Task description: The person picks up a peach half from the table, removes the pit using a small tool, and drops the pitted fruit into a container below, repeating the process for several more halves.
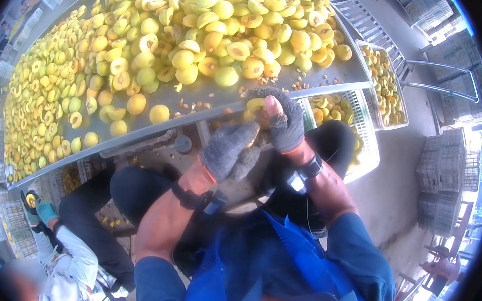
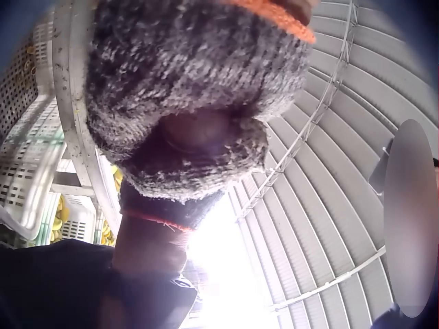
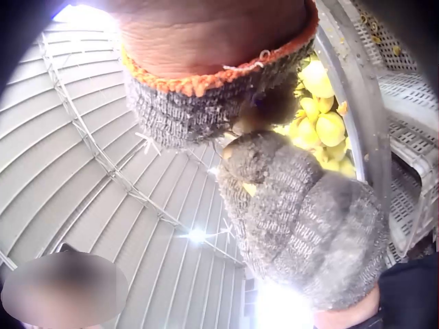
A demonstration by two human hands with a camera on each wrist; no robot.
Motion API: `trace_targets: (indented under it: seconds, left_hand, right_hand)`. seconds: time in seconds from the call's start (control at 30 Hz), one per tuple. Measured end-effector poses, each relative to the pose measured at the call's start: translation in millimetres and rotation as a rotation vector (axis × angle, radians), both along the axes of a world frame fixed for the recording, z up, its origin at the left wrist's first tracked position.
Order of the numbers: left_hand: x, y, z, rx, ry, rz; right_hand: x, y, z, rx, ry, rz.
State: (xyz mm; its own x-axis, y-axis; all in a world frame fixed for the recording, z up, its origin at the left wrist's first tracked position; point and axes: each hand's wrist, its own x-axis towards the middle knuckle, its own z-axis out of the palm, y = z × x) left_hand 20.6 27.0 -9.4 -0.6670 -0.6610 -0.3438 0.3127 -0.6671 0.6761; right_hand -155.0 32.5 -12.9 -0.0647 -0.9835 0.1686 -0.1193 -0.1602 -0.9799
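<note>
In the head view my left hand [image 1: 231,150], in a grey knit glove with bare fingertips, is curled in front of the table edge. A small yellow bit of apricot [image 3: 249,187] shows between its fingers in the right wrist view. Close beside it, my right hand [image 1: 285,120], gloved alike, has its thumb raised and its fingers bent round a yellow apricot [image 1: 255,104]. The gloves hide most of both fruits. In the left wrist view the left glove [image 2: 199,62] covers its grip.
Halved yellow apricots [image 1: 203,29] heap on a metal table [image 1: 214,99], with loose pits [image 1: 192,104] near its edge. White crates [image 1: 367,135] of fruit stand below and at the right. Another person in gloves [image 1: 46,211] sits at the left holding a fruit.
</note>
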Motion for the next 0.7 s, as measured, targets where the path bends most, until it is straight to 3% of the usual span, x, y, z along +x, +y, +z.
trace_targets:
  seconds: [0.07, 0.13, 0.17, 0.2, 0.23, 0.27, 0.33, 0.37, 0.43, 0.6, 0.67, 0.7]
  left_hand:
    - [3.1, -0.2, -9.5, -0.302, -0.084, -0.028]
    - [3.1, -3.4, -20.4, -0.397, -0.172, -0.051]
    - [5.4, -3.2, -25.3, -0.346, -0.219, -0.061]
    - [3.7, -4.3, -29.2, -0.353, -0.249, -0.067]
    - [2.0, -5.5, -33.1, -0.359, -0.279, -0.073]
    - [2.2, -2.8, -38.0, -0.408, -0.303, -0.065]
    - [-1.4, -11.3, -41.9, -0.233, -0.18, -0.065]
    - [1.1, -13.0, -43.7, -0.003, -0.038, -0.08]
    - [3.5, -11.2, -43.1, 0.036, 0.034, -0.051]
    - [-4.3, -4.4, -54.0, -0.754, -0.223, 0.051]
    - [6.4, -1.0, -55.9, -0.53, -0.208, -0.021]
    - [7.6, -1.7, -46.9, -0.199, -0.14, -0.073]
  right_hand:
    - [2.0, 2.7, 0.5, -0.1, 0.243, -0.06]
    - [11.8, 3.8, -7.0, -0.088, 0.037, -0.119]
    - [8.1, -1.3, -31.5, -0.149, 0.04, -0.127]
    - [8.2, -3.5, -22.7, -0.238, 0.15, -0.151]
    - [5.0, -3.7, -22.8, -0.22, 0.142, -0.126]
    - [9.9, -1.4, -14.5, -0.103, -0.025, -0.125]
    - [8.2, -3.9, -15.5, -0.021, -0.099, -0.087]
    - [5.4, -3.0, -14.5, -0.034, -0.035, -0.078]
    - [1.6, -3.3, -11.6, -0.062, 0.087, -0.047]
    - [-4.2, -6.4, -27.1, -0.329, 0.169, -0.065]
    - [3.8, -3.3, -33.7, -0.325, 0.037, -0.052]
    - [5.1, -1.6, -32.9, -0.276, -0.076, -0.025]
